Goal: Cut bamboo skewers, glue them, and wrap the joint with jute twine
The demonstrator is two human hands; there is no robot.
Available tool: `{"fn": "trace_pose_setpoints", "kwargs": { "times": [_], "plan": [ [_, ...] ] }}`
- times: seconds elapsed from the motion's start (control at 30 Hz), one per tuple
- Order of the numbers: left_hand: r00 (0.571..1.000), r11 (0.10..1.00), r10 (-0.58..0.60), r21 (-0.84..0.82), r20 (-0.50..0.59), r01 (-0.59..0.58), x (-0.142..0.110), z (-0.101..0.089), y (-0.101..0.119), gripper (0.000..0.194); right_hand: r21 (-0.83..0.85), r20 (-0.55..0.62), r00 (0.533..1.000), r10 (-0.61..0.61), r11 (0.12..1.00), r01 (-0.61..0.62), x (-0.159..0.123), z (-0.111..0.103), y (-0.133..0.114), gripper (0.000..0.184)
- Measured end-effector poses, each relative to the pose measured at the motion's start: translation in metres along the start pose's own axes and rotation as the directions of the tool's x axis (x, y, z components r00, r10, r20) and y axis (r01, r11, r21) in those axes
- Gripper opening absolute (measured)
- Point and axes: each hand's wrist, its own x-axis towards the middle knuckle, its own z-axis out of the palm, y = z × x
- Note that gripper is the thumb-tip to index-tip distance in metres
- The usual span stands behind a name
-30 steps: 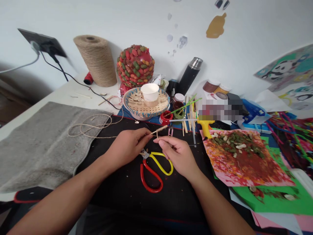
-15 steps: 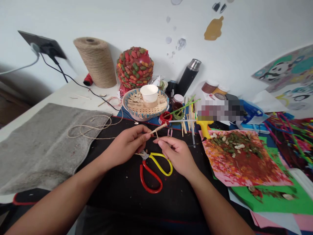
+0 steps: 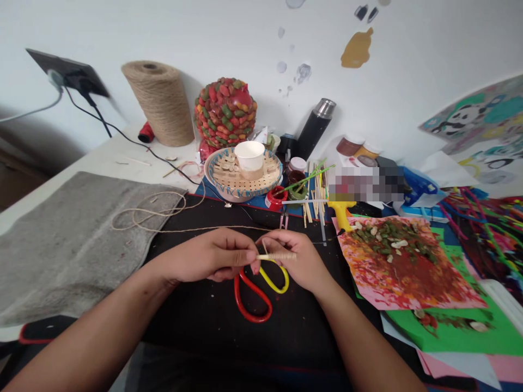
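A thin stick [image 3: 281, 256], partly wrapped in twine, lies nearly level between my hands. My left hand [image 3: 212, 256] pinches its bare pale left end between thumb and fingers. Close against the stick's far side, my right hand [image 3: 298, 258] is closed on the twine [image 3: 229, 227], a short length of which rises from the wrapping to its fingers. The twine trails left to loose loops on a grey cloth [image 3: 81, 239]. Below the hands, scissors with one red handle [image 3: 253, 316] and one yellow handle lie on the black mat [image 3: 196, 321]; my left hand hides their blades.
A big twine spool [image 3: 159, 103] and a ball covered in coloured nut-like pieces [image 3: 225, 114] stand behind. Nearer are a woven basket [image 3: 245, 193] with a paper cup [image 3: 249, 155], paint jars [image 3: 274, 198] and a yellow glue gun [image 3: 343, 215]. Painted paper [image 3: 412, 272] lies right.
The stick has swung from slanting up to nearly level, its wrapped end now pointing right. My left hand has turned and lowered slightly; the trailing twine now runs behind it to my right hand.
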Motion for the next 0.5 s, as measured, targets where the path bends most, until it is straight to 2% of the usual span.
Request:
{"fn": "trace_pose_setpoints", "kwargs": {
  "times": [0.07,0.17,0.5],
  "plan": [
    [0.998,0.995,-0.032,0.093,0.049,0.027,-0.0018,0.0001,0.0013,0.038,-0.034,0.025,0.999,-0.020,0.999,0.021,0.0003,-0.0020,-0.0012,0.024],
    [0.998,0.980,-0.043,0.197,0.053,0.032,-0.0018,0.0004,0.0007,0.038,-0.087,0.026,0.999,-0.043,0.995,0.045,0.0005,-0.0043,-0.0027,0.021],
    [0.993,0.886,0.009,0.462,-0.121,0.049,0.0035,-0.0008,0.0010,0.034,-0.150,-0.126,0.986,-0.106,0.985,0.087,-0.0030,-0.0071,-0.0053,0.022]
  ]
}}
